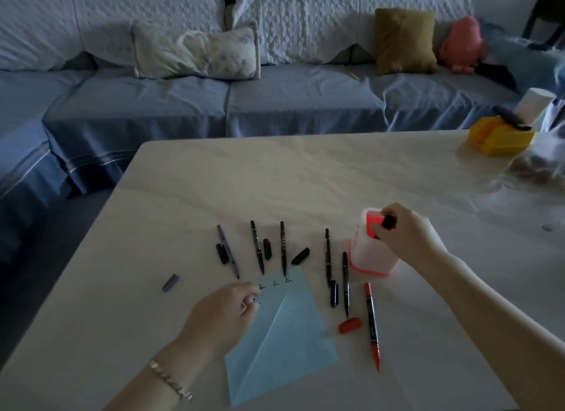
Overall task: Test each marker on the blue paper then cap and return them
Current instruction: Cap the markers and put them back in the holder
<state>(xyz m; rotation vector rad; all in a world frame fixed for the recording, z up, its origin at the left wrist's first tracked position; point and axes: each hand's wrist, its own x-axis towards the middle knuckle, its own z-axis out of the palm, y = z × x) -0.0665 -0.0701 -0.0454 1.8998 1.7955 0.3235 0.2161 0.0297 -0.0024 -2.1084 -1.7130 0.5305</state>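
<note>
A blue paper (290,331) lies on the table (275,181), with small black marks near its top edge. My left hand (223,315) rests on its left side, fingers curled, pinning it down. My right hand (403,230) is at the mouth of a translucent pen holder with red trim (367,257), gripping a black marker (387,221) that stands in it. Several uncapped black markers (256,247) lie in a row above the paper, loose black caps (300,256) beside them. A grey cap (170,282) lies left. A red marker (373,325) and red cap (350,325) lie right.
A yellow box (498,138) with a black marker on top, a white cup (535,104) and a plastic bag (541,159) stand at the table's far right. A blue-covered sofa (214,98) with cushions runs behind the table.
</note>
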